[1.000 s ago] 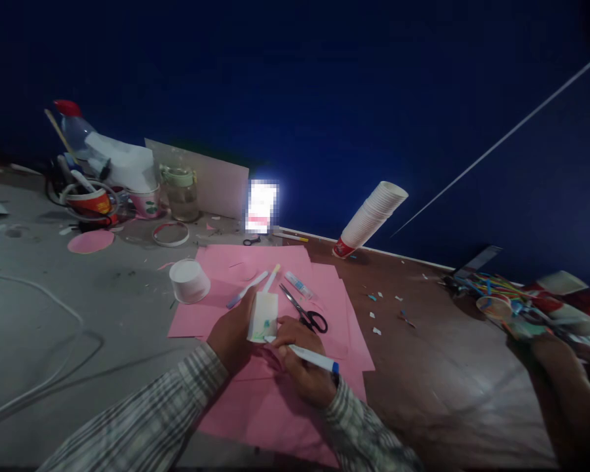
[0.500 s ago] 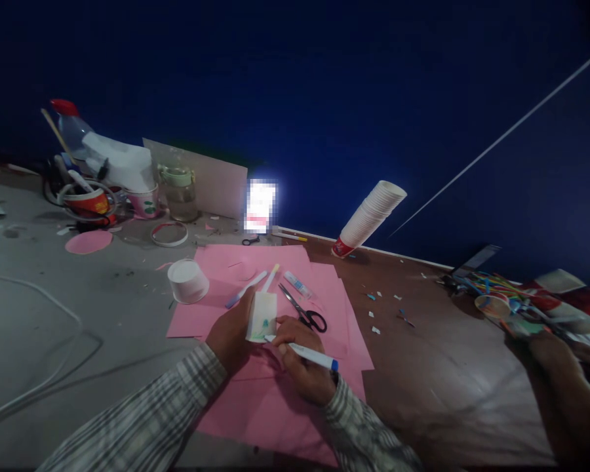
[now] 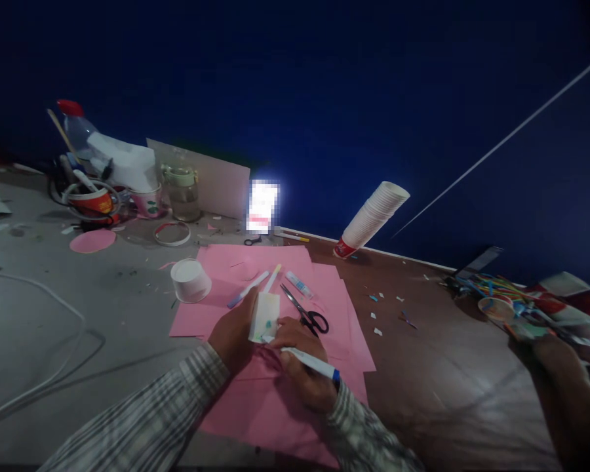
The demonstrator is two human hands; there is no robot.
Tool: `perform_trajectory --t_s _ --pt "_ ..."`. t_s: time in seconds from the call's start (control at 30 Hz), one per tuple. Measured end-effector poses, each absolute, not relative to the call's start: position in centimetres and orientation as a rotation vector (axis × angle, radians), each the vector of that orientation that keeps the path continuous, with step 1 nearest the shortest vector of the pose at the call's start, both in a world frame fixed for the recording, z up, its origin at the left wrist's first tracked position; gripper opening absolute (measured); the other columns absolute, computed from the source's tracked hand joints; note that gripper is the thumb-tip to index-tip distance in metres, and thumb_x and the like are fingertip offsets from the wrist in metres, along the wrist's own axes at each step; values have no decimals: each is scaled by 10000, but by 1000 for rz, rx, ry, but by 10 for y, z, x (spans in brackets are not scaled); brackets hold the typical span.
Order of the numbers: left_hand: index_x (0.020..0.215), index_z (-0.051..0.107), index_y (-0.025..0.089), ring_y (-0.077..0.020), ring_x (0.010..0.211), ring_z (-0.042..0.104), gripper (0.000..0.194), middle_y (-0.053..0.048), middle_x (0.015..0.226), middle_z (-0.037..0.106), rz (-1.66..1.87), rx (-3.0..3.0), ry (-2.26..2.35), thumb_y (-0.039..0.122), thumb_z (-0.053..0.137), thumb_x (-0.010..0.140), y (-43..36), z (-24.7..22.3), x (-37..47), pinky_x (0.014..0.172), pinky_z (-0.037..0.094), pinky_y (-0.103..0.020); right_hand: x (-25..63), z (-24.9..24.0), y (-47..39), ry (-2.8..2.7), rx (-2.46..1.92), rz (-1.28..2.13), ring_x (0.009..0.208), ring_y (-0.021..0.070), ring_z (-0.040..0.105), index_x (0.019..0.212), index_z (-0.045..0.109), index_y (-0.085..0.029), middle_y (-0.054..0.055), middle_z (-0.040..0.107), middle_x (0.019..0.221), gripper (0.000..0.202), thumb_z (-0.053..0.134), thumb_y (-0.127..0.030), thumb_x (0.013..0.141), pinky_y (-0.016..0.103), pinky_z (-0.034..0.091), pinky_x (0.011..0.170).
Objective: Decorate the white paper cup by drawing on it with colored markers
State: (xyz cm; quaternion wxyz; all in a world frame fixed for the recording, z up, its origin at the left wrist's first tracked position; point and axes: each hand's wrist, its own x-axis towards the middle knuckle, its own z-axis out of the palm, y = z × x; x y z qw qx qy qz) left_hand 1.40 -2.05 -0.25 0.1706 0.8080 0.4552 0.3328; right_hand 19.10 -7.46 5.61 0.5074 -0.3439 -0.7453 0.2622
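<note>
My left hand (image 3: 233, 331) is closed on a whitish paper piece (image 3: 265, 314) with small green marks. My fingers hide its left side, so I cannot tell if it is a cup or a flat piece. In my right hand (image 3: 302, 367) is a white marker (image 3: 314, 364) with a blue back end. Its tip is at the lower edge of the paper piece; whether it touches is unclear. Beneath both hands lie pink paper sheets (image 3: 344, 328). Black-handled scissors (image 3: 317, 321), a small clear tube (image 3: 299, 285) and more markers (image 3: 248, 288) rest on them.
An upturned white cup (image 3: 191, 280) stands left of my hands. A leaning stack of paper cups (image 3: 371, 219) and a bright phone (image 3: 263, 206) are by the wall. Filled cups and a jar (image 3: 181, 193) stand back left. At right, another person's hand (image 3: 553, 360) is near colourful strips.
The whole view has shifted slightly to the right. My right hand and the marker tip have moved slightly along the paper piece's lower edge. Both hands keep their holds.
</note>
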Motion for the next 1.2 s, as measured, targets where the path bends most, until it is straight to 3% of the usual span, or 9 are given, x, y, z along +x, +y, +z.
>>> perform_trajectory --t_s 0.2,0.33,0.47,0.67,0.93,1.2 --pt "1567 319 175 -286 910 784 657 -169 1187 755 967 2292 1299 242 529 949 -19 -7 14 702 648 -382 186 59 -76 -1886 -850 494 736 225 697 950 745 -257 41 752 772 407 408 -414 1115 484 589 933" --pt "1561 343 166 -286 837 778 638 -155 1113 761 947 2252 1279 250 528 956 -20 0 16 652 640 -391 184 58 -75 -1892 -866 454 737 222 694 928 717 -241 38 740 768 378 419 -387 1108 466 582 868" --pt "1561 336 154 -300 879 776 636 -175 1179 743 958 2271 1255 268 520 963 -21 7 17 668 640 -397 182 58 -75 -1897 -869 471 713 216 666 896 686 -237 35 735 758 309 447 -300 1081 424 536 757" --pt "1522 363 146 -280 733 744 611 -120 1006 745 897 2235 1276 286 529 952 -20 7 19 593 598 -375 182 59 -75 -1907 -886 446 717 216 668 899 664 -243 30 735 762 262 457 -246 1060 416 513 743" --pt "1526 369 156 -264 697 730 602 -95 947 732 874 2227 1289 245 513 948 -21 6 18 570 585 -360 183 58 -75 -1874 -891 510 722 228 649 887 666 -245 46 722 757 262 462 -232 1049 422 518 741" --pt "1617 259 181 -260 837 754 683 -137 1139 724 988 2291 1226 210 484 973 -21 17 21 653 619 -343 184 55 -75 -1847 -918 507 727 216 656 902 681 -239 35 711 776 237 488 -220 1036 392 520 707"
